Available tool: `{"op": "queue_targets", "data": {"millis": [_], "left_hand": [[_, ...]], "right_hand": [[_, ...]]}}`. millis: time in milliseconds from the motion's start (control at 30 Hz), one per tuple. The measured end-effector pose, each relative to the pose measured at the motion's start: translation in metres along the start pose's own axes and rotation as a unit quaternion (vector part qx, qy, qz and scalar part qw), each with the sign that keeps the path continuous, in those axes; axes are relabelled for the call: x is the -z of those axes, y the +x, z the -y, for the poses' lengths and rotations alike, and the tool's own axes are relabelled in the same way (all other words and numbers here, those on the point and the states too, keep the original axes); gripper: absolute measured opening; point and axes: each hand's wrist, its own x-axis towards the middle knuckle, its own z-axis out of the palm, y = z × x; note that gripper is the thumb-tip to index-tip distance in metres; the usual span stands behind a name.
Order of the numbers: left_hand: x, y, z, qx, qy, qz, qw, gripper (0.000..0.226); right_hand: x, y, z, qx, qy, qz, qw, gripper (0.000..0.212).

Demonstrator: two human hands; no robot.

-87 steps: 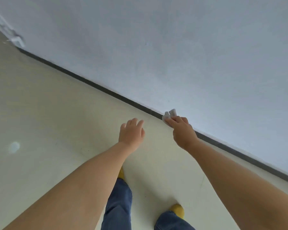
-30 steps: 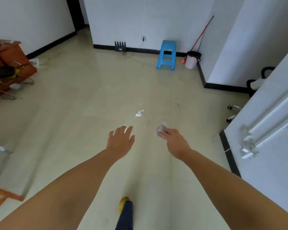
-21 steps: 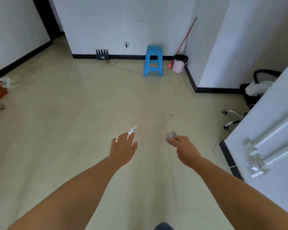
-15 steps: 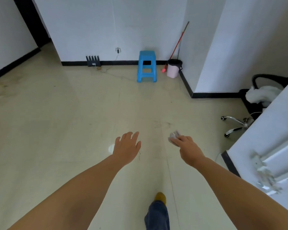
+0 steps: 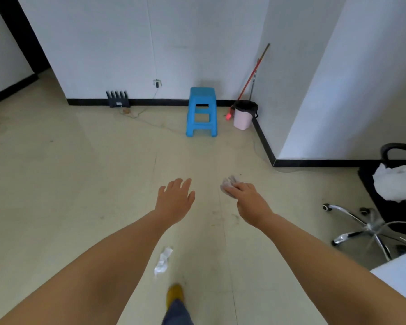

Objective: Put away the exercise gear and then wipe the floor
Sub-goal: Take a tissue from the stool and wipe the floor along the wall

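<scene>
head cam: both arms out fwd, left hand (image 5: 175, 200) fingers straight, grip wide, holding nothing. right hand (image 5: 249, 202) pinches crumpled wipe (image 5: 229, 184) at fingertips, wad sticking out past the grip. 2nd paper scrap (image 5: 162, 261) on beige floor (image 5: 56, 184) btwn arms. blue stool (image 5: 201, 111), pink bin (image 5: 244, 114) by white wall.

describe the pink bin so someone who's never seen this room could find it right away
Look at the far white wall with the black baseboard, and follow it right to the inner corner. The pink bin stands on the floor in that corner, just right of the blue plastic stool. It is the only pink thing there, lined with a black bag, with a red-handled broom leaning behind it.
</scene>
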Motion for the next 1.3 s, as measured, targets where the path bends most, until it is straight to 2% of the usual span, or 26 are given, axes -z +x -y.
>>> {"op": "queue_targets", "data": {"millis": [367,633,1000,1300], "left_hand": [[0.003,0.305,0.071,0.001,-0.041,0.042,0.998,0.049],[-0.024,0.504,0.058,-0.037,-0.039,0.063,0.997,0.049],[-0.029,0.774,0.041,0.025,-0.054,0.042,0.997,0.048],[-0.061,0.959,0.091,0.071,-0.057,0.067,0.994,0.049]], "right_hand": [[-0.01,0.286,-0.091,-0.04,0.029,-0.024,0.998,0.07],[0.0,0.438,-0.202,-0.076,0.021,-0.036,0.996,0.069],[0.032,0.702,-0.34,-0.016,0.017,-0.013,1.0,0.064],[0.012,0.903,-0.415,-0.004,0.03,0.018,0.999,0.065]]}}
